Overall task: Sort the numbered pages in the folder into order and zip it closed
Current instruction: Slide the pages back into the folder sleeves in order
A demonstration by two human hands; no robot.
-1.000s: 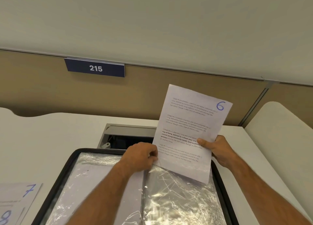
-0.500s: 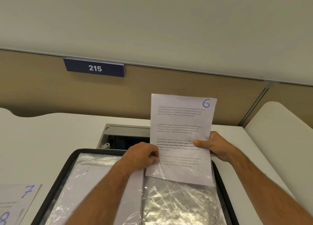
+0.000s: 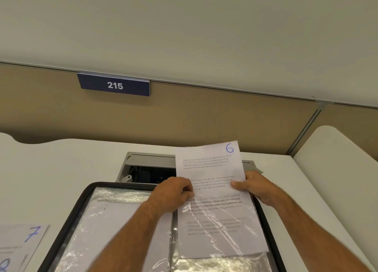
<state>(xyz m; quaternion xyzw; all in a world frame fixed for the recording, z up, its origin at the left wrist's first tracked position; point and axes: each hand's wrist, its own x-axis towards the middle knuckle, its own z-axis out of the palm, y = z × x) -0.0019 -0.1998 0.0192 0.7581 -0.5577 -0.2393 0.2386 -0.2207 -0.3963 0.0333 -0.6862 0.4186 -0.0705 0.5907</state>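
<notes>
Centrally, page marked 6 (image 3: pixel 212 190) sits partway inside a clear plastic sleeve (image 3: pixel 223 230) on the right half of an open zip folder (image 3: pixel 67 214), top part w/ the number sticking out. Left hand (image 3: pixel 173 194) pinches the sleeve's upper left edge; right hand (image 3: pixel 255 187) pinches the page's right edge, thumb on front. Folder lies on a white surface (image 3: pixel 51 169). Page 7 (image 3: pixel 22 243) lies at far left; sign 215 (image 3: pixel 114 85) behind.

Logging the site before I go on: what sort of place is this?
Most likely an office cubicle: a tan partition panel bearing a number plate reading 215, and a white desk with a cable hatch.
</notes>
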